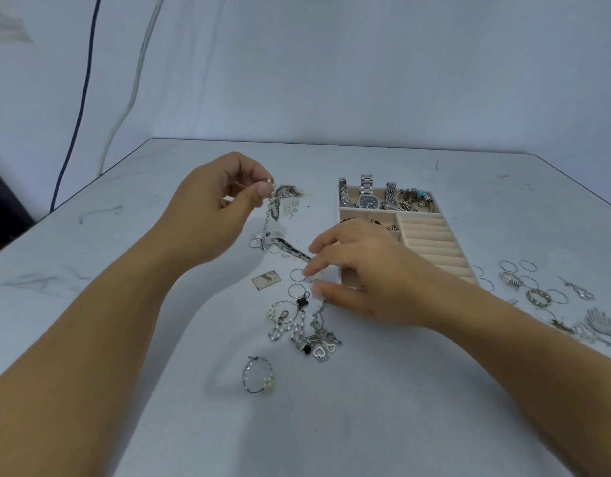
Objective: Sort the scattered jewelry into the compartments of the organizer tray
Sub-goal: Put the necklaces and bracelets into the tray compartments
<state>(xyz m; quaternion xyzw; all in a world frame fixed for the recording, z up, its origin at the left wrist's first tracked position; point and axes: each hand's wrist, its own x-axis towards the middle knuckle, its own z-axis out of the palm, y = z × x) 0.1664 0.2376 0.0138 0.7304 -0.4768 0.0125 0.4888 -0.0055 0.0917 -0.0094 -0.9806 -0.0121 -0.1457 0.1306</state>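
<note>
Tabletop (400,390): open room in the foreground and at left. The tray (431,246) sits right of centre, clear of the far edge. Left grip (214,204) pinches the chain (267,222) by its top end. The chain hangs vertical, its lower end reaching the tabletop. Right grip (362,270) is released, fingers extended over loose hoops (297,282) just beside the tray's near-left corner.

The left hand (218,204) pinches a pearl chain (268,215) hanging to the desk (400,407), while the right hand (362,273) reaches over scattered rings (297,282) beside the organizer tray (435,242).
</note>
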